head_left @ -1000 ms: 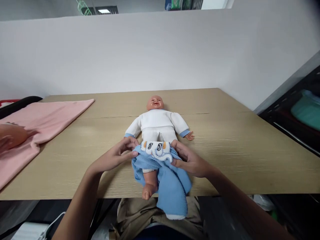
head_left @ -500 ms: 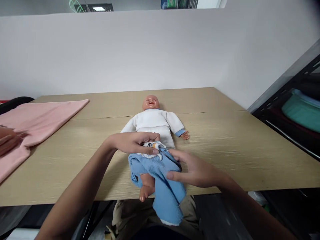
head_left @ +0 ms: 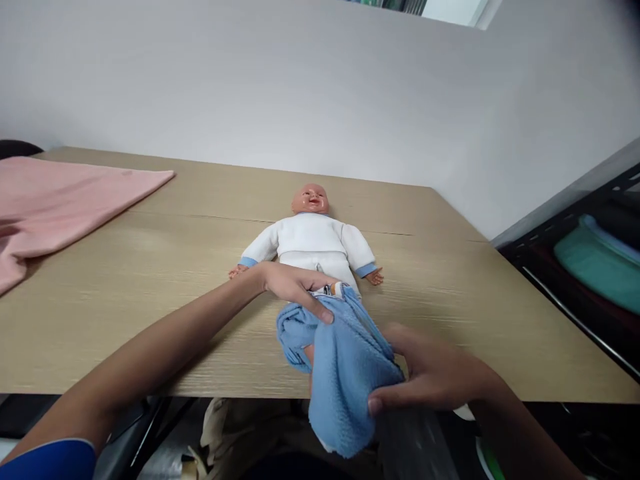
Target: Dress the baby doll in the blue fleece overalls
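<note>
Both left hand (head_left: 294, 285) and right hand (head_left: 434, 375) have fingers gripping blue fleece trousers (head_left: 345, 363) at six o'clock on the baby doll (head_left: 313, 233), where uneven tugging could twist them.

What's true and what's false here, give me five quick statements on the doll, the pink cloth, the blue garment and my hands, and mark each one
1. The doll lies face up on the table. True.
2. The pink cloth lies right of the doll. False: it lies to the left.
3. Your left hand and right hand both hold the blue garment. True.
4. The doll wears all red. False: its top is white with blue cuffs.
5. Part of the blue garment shows beyond the table's near edge. True.
</note>
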A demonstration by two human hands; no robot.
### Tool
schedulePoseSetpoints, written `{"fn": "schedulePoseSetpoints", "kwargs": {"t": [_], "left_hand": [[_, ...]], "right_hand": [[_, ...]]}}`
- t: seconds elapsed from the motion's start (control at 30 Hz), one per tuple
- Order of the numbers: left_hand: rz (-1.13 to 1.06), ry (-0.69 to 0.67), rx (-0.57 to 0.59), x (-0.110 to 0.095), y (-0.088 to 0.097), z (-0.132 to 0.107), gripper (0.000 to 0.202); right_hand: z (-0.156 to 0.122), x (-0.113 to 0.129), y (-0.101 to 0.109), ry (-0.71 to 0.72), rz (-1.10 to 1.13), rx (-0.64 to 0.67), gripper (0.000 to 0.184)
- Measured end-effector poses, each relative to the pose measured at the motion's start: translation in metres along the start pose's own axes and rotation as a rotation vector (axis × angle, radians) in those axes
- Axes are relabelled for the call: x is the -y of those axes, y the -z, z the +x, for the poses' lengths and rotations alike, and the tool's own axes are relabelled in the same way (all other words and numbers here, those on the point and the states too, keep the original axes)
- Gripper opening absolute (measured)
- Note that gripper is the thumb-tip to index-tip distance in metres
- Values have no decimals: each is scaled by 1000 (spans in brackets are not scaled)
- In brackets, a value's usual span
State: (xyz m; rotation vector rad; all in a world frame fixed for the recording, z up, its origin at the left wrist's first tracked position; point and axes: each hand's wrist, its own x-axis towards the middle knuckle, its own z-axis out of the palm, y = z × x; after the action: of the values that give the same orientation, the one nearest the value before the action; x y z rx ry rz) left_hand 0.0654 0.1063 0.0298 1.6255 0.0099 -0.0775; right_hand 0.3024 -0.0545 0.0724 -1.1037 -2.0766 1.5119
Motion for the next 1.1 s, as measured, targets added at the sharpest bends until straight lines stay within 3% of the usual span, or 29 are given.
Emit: {"fn": "schedulePoseSetpoints", "kwargs": {"t": [0.07,0.13,0.27,0.4,0.47,0.6,0.77,0.9,1.03,1.1], "left_hand": [[24,-8,-5,4,1,2,39],[28,1,-3,7,2,1,37],[-81,23,75,11,4,-2,46],[-89,67,156,14,2,-3,43],[-33,53,128,12,1,-2,34],[35,-11,39,7,-2,0,33],[5,60,-102,9,-4,-1,26],[-136,85,-139,11,-6,-2,45],[-103,78,-122,0,-18,2,46],[-21,99,-147,-9,-27,5,36]], "right_hand": [[-6,-5,-2,28,25,-22,33],[-12,-16,-5,27,131,-104,41],[-21,-40,-14,-138,303,-252,54],[-21,-43,-18,-227,123,-173,78],[-23,-40,-19,-259,49,-126,85],[-26,-42,-25,-191,92,-148,73],[-18,-56,-37,-151,386,-292,77],[-10,-66,-46,-158,463,-496,79],[-7,-58,-52,-77,422,-485,93],[-6,-47,-54,-121,296,-584,78]]}}
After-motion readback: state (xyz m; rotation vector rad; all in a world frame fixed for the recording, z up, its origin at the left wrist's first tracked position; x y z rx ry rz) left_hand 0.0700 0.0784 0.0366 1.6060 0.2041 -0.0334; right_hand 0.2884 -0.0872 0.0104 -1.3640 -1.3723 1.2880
